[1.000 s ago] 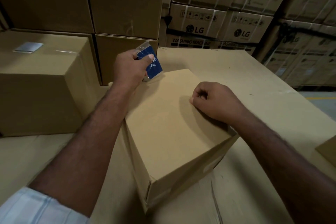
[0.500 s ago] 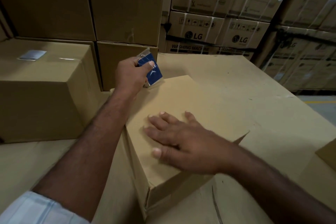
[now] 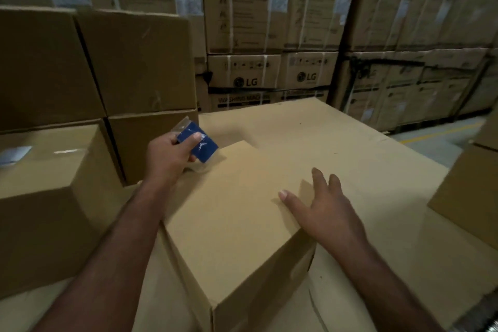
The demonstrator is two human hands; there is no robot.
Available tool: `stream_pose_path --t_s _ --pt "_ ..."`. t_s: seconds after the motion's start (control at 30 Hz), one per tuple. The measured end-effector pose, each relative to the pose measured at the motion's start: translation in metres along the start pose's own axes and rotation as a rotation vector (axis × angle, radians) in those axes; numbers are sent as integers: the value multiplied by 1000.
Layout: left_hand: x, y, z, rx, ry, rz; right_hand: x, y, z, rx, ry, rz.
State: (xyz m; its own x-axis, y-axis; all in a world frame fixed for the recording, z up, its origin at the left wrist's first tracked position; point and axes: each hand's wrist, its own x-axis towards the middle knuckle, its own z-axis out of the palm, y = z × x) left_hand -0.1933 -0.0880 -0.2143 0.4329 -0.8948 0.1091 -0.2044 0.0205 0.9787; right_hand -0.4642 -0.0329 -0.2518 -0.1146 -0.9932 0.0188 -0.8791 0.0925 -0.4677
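Note:
A plain brown cardboard box [image 3: 237,213] with its top flaps down stands in front of me on a broad cardboard surface [image 3: 377,170]. My left hand [image 3: 168,155] grips a small blue packet in clear wrap [image 3: 200,141] over the box's far left corner. My right hand [image 3: 323,210] is spread, fingers straight, at the box's right edge; whether it touches the top or hovers just above it I cannot tell.
A larger taped box [image 3: 45,197] sits at my left. Stacked brown cartons [image 3: 134,62] rise behind it. Strapped LG washing-machine cartons [image 3: 269,73] form a wall at the back. Another box [image 3: 469,197] juts in at the right, with concrete floor [image 3: 442,140] beyond.
My right hand went from a fist on the box top to a flat palm sweeping left, then swung back out to the box's right edge. My left hand kept holding the packet.

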Motion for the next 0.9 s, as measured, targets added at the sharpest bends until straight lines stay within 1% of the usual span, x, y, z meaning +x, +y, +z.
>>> stream_pose_path --t_s 0.07,0.1,0.2,0.27,0.37,0.47,0.57,0.73,0.8,0.9 --pt "-5 6 -1 53 -127 -7 -21 6 1 91 95 25" --pt "-7 11 -1 49 -190 -38 -30 9 2 124 117 42" --pt "-6 20 -7 92 -385 -182 -46 18 7 224 61 140" --pt "-6 27 -7 55 -462 -255 -49 23 5 302 -11 208" --pt "-19 37 3 5 -539 -232 -57 26 -9 388 -54 256" --pt "-42 51 23 8 -630 -186 -66 30 -28 415 -21 242" --pt "-60 69 42 -13 -695 -103 -75 41 -51 509 132 252" --pt "-80 106 67 -130 -816 6 -82 63 -100 612 378 218" --pt "-93 118 81 -180 -809 68 -85 72 -113 623 468 197" --pt "-110 134 104 -339 -780 137 -90 83 -137 595 595 190"
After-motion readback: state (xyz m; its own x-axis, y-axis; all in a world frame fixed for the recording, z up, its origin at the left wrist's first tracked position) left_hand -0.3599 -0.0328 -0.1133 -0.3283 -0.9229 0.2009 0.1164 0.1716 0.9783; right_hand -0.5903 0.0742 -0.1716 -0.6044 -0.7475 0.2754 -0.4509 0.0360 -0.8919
